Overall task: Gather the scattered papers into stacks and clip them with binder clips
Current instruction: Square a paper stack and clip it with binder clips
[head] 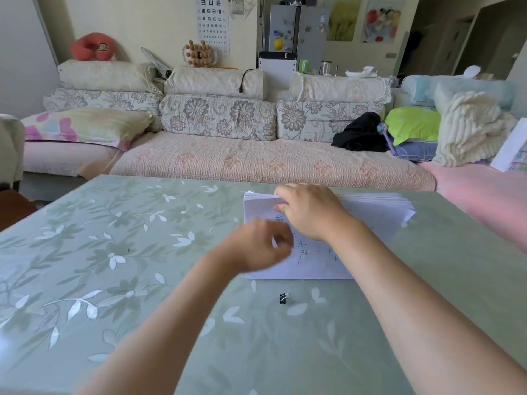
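Squaring the thick stack of white printed papers [373,220] seems wise before clipping: the right hand [310,213] grips its far left corner, the blurred left hand [261,248] beside it cannot be read, and the small black binder clip [284,297] lies just this side of it.

Left hand [256,246] motion-blurred, grip unreadable; right hand [310,212] hides part of paper stack [379,208].

We see a long sofa [256,158] with flowered cushions [216,115] behind the green desk [85,252]. On the pale wall [142,21] hangs an eye chart [212,21], and a grey fridge [296,29] stands to its right. Soft daylight fills the room.
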A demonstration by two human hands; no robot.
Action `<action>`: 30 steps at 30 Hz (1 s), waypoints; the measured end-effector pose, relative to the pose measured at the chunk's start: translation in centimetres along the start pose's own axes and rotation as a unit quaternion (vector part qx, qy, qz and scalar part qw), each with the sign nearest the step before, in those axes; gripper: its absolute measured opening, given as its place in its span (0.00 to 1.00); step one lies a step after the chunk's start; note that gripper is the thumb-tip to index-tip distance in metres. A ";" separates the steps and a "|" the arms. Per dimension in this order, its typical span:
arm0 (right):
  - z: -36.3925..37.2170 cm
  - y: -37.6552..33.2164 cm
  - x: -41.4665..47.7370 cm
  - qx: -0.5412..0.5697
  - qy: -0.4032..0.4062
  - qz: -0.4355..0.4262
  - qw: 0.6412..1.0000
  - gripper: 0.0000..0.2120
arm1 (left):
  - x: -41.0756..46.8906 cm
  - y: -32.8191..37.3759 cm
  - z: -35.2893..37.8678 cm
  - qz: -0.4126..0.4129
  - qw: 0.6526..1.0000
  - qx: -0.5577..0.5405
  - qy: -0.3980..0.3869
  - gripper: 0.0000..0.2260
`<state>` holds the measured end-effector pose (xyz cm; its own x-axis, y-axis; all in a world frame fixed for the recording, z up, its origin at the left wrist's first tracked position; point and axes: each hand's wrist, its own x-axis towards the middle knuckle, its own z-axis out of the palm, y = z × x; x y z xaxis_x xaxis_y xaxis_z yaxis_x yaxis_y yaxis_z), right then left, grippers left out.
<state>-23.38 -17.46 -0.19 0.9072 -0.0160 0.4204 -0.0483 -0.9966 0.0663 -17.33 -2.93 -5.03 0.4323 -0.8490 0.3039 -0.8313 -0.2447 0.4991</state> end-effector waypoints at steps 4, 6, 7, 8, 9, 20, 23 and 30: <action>-0.1 0.0 0.0 0.008 0.000 -0.001 1.000 0.06 | 1.2 -0.8 -5.2 0.094 0.945 0.070 0.305 0.08; -0.1 0.0 0.1 0.015 0.005 -0.007 1.000 0.06 | 1.7 -2.6 -5.6 0.093 0.946 0.156 0.268 0.14; 0.0 0.1 0.1 0.012 0.005 -0.008 1.000 0.06 | 1.7 -3.4 -5.3 0.091 0.954 0.170 0.231 0.15; 0.0 0.1 0.1 0.009 0.004 -0.009 1.000 0.07 | 1.7 -3.8 -5.0 0.085 0.964 0.161 0.194 0.15; 0.1 0.2 0.2 0.006 0.003 -0.008 1.000 0.08 | 1.7 -3.9 -4.6 0.076 0.974 0.134 0.165 0.14; 0.6 0.1 0.4 -0.018 0.008 -0.012 1.000 0.09 | 2.5 -3.5 -3.4 0.069 0.970 0.177 0.152 0.08; 0.9 0.2 0.4 -0.016 0.002 -0.012 1.000 0.08 | 2.7 -3.2 -3.1 0.059 0.969 0.193 0.144 0.09; 0.6 0.9 0.9 -0.008 0.005 -0.015 1.000 0.09 | 3.2 -2.9 -3.6 0.053 0.968 0.196 0.145 0.09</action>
<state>-22.40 -18.47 -0.29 0.9038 0.0139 0.4277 -0.0289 -0.9952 0.0932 -12.29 -3.22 -2.58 0.3693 -0.7258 0.5804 -0.9207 -0.3703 0.1229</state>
